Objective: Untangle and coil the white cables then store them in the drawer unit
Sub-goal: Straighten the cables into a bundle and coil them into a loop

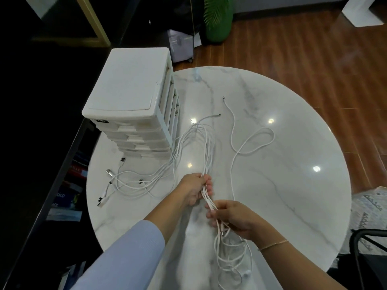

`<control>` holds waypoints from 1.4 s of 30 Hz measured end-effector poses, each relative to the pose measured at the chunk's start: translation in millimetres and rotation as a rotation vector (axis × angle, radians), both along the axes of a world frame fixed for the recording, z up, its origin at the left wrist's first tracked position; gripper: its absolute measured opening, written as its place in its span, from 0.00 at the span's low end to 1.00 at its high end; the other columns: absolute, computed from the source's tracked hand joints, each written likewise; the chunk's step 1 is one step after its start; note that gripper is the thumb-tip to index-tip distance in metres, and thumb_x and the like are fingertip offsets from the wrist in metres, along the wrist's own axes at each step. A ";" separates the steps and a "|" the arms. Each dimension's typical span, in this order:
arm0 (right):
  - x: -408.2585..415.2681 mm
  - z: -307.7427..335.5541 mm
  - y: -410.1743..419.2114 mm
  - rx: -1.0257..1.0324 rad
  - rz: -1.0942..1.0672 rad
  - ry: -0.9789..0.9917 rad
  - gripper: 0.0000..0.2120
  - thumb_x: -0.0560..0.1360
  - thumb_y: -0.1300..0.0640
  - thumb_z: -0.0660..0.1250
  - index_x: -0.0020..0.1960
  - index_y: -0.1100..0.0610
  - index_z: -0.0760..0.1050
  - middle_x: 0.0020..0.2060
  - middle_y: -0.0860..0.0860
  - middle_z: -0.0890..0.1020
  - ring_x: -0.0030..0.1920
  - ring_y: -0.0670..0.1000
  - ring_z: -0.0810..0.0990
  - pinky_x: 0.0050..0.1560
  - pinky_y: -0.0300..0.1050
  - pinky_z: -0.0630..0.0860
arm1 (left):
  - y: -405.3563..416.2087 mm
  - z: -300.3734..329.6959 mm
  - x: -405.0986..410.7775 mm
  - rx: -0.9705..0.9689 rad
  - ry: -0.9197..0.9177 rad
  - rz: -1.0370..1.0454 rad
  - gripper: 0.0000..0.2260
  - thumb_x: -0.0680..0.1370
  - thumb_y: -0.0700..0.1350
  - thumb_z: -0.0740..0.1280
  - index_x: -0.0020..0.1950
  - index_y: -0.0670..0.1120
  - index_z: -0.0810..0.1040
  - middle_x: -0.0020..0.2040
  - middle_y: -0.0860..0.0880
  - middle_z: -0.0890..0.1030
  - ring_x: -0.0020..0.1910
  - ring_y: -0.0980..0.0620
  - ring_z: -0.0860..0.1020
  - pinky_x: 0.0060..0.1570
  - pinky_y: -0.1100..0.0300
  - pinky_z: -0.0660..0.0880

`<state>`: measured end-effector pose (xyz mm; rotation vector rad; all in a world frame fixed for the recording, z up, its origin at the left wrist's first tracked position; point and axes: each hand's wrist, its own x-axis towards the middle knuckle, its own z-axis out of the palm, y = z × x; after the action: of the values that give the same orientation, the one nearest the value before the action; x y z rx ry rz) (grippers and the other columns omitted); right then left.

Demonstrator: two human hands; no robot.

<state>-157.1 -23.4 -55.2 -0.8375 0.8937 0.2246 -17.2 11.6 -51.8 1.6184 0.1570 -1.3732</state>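
With my left hand (195, 190) gripping the white cables (206, 162) at 6 o'clock on the table (293, 185), my right hand (232, 221) pinched them lower, best sliding slowly toward the plugs.

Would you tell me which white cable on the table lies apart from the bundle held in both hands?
The single looped cable right of the bundle; neither the left hand nor right hand grips it.

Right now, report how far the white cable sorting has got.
Done: one thin white cable lies separated on the round marble table. In hand: left hand and right hand both grip the white cable bundle. Left: nothing looks coiled, USB plugs sprawl loose, and the white plastic drawer unit looks closed.
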 end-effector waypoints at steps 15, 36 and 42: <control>-18.6 12.2 13.2 -0.178 0.043 -0.084 0.10 0.72 0.73 0.65 0.39 0.59 0.72 0.31 0.54 0.75 0.26 0.47 0.73 0.28 0.37 0.72 | -3.2 -0.2 -1.9 -0.060 -0.052 0.025 0.14 0.82 0.37 0.56 0.36 0.41 0.70 0.31 0.45 0.70 0.22 0.54 0.71 0.27 0.63 0.76; -36.3 29.0 15.6 -0.291 1.081 0.139 0.22 0.68 0.44 0.71 0.57 0.55 0.81 0.57 0.54 0.82 0.59 0.51 0.79 0.66 0.51 0.71 | -10.4 0.3 14.1 -0.083 -0.059 0.111 0.15 0.83 0.36 0.54 0.35 0.39 0.67 0.31 0.44 0.68 0.16 0.56 0.70 0.20 0.66 0.71; -33.4 28.2 -8.4 -0.348 0.034 0.265 0.21 0.80 0.50 0.58 0.38 0.63 0.78 0.30 0.58 0.80 0.22 0.50 0.76 0.24 0.38 0.72 | -5.1 -3.9 15.9 -0.083 -0.055 0.071 0.16 0.83 0.37 0.53 0.35 0.40 0.67 0.31 0.44 0.67 0.16 0.55 0.70 0.20 0.65 0.73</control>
<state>-190.5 -31.8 -27.0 -1.1646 1.1876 0.2159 -1.3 6.5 -55.6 1.5657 0.1221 -1.2636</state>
